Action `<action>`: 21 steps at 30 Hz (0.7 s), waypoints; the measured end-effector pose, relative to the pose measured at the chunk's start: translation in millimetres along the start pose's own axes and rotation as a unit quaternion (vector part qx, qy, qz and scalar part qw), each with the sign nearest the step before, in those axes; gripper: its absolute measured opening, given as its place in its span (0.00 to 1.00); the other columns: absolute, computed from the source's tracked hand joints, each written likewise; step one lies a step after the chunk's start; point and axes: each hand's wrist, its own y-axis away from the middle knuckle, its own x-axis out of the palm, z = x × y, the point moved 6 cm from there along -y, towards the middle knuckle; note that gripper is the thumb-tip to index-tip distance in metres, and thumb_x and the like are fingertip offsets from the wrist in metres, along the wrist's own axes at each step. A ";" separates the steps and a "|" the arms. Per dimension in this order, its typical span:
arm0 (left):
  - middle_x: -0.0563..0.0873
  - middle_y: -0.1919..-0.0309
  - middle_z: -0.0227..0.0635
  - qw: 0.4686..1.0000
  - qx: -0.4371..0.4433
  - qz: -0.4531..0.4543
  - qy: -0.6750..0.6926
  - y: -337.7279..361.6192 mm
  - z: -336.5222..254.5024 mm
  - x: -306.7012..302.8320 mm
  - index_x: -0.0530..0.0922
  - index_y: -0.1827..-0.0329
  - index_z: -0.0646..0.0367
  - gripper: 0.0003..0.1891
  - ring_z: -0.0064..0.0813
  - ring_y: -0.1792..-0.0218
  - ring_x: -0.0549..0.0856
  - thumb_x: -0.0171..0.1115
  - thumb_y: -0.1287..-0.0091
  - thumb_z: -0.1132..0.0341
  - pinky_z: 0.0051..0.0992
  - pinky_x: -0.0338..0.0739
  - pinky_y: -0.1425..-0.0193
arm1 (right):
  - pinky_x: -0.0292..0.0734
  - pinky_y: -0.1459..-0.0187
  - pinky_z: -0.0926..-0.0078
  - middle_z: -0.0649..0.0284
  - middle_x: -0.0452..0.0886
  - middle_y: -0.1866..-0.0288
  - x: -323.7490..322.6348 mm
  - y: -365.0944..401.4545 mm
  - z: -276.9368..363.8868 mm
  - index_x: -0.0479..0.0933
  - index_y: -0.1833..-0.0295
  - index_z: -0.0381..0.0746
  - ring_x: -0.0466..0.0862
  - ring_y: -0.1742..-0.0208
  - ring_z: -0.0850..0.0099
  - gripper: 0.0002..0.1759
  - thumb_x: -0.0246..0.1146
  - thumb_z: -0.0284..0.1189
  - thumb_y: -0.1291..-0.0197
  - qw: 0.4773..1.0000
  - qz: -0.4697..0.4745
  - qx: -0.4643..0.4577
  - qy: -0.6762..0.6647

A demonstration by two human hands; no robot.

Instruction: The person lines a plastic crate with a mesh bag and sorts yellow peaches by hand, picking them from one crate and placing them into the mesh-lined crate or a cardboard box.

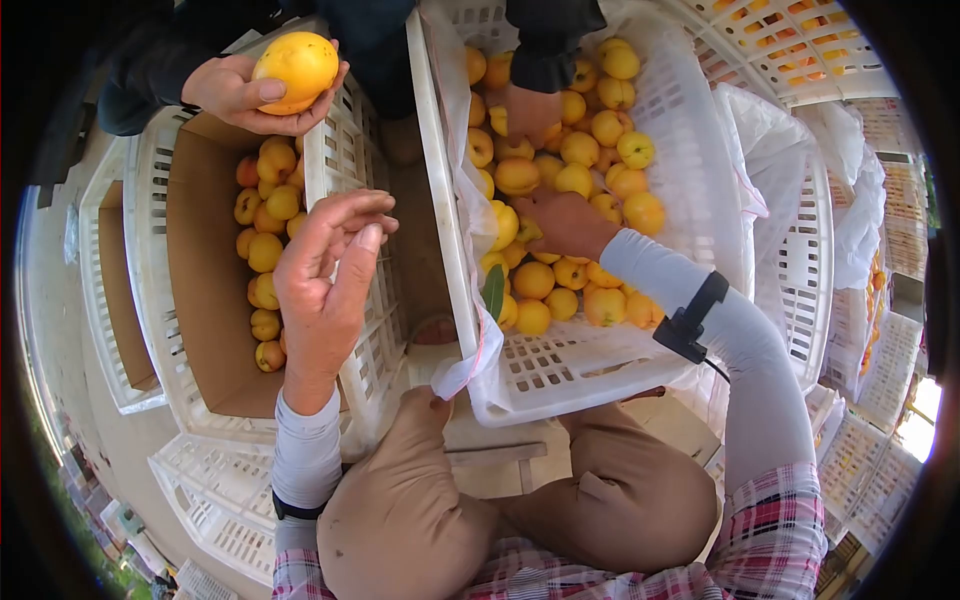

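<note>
My left hand (325, 270) is raised over the near rim of the left crate (345, 160), its fingers loosely curled, the thumb apart, nothing in it. Inside that crate is a cardboard lining (215, 290), with several yellow-orange peaches (264, 252) along its right part. My right hand (570, 225) reaches down into the white plastic crate (540, 375) on the right, among many peaches (604, 306). Its fingers and thumb close around a yellow peach (526, 230); the fingertips are partly hidden. A green leaf (493, 291) lies at this crate's left side.
Opposite me, another person's hand (225, 95) holds a large yellow peach (298, 70); their other hand (525, 112) reaches into the right crate. Thin white plastic (690, 190) lines that crate. More crates (890, 370) stand at the right, and an upper crate (780, 40) holds fruit.
</note>
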 end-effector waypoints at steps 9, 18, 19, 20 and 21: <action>0.80 0.56 0.38 0.996 -0.047 0.049 0.062 4.6 15.6 11.4 0.74 0.49 0.68 0.13 0.24 0.57 0.81 0.54 0.36 0.77 0.21 0.75 0.51 | 0.79 0.62 0.70 0.56 0.80 0.57 -45.5 23.4 -25.0 0.68 0.44 0.38 0.82 0.65 0.67 0.28 0.67 0.39 0.46 0.845 0.010 0.163 -0.509; 0.72 0.43 0.38 0.991 -0.020 0.120 0.059 11.8 13.6 34.2 0.67 0.37 0.60 0.30 0.29 0.48 0.78 0.64 0.44 0.76 0.27 0.76 0.47 | 0.72 0.80 0.76 0.50 0.79 0.76 -78.4 26.1 69.9 0.70 0.51 0.36 0.75 0.86 0.67 0.40 0.32 0.62 0.35 0.531 0.208 0.099 -0.816; 0.70 0.41 0.38 0.990 -0.010 0.125 0.057 12.3 11.8 36.5 0.64 0.34 0.58 0.34 0.29 0.46 0.76 0.66 0.46 0.75 0.28 0.75 0.46 | 0.72 0.80 0.76 0.50 0.79 0.76 -84.2 23.7 83.8 0.70 0.51 0.36 0.75 0.86 0.67 0.40 0.32 0.62 0.35 0.530 0.215 0.092 -0.815; 0.69 0.40 0.38 0.989 -0.003 0.136 0.057 12.4 10.4 37.8 0.61 0.32 0.56 0.38 0.29 0.45 0.75 0.68 0.47 0.74 0.29 0.75 0.44 | 0.73 0.80 0.76 0.50 0.79 0.76 -88.9 22.7 99.3 0.70 0.50 0.35 0.76 0.85 0.66 0.41 0.31 0.62 0.36 0.548 0.242 0.073 -0.798; 0.71 0.42 0.38 0.990 0.026 0.134 0.045 11.0 10.3 37.2 0.60 0.32 0.57 0.36 0.28 0.46 0.76 0.67 0.44 0.73 0.27 0.75 0.45 | 0.73 0.79 0.76 0.49 0.79 0.75 -91.6 21.8 111.4 0.70 0.50 0.34 0.76 0.85 0.66 0.41 0.31 0.62 0.36 0.565 0.268 0.054 -0.779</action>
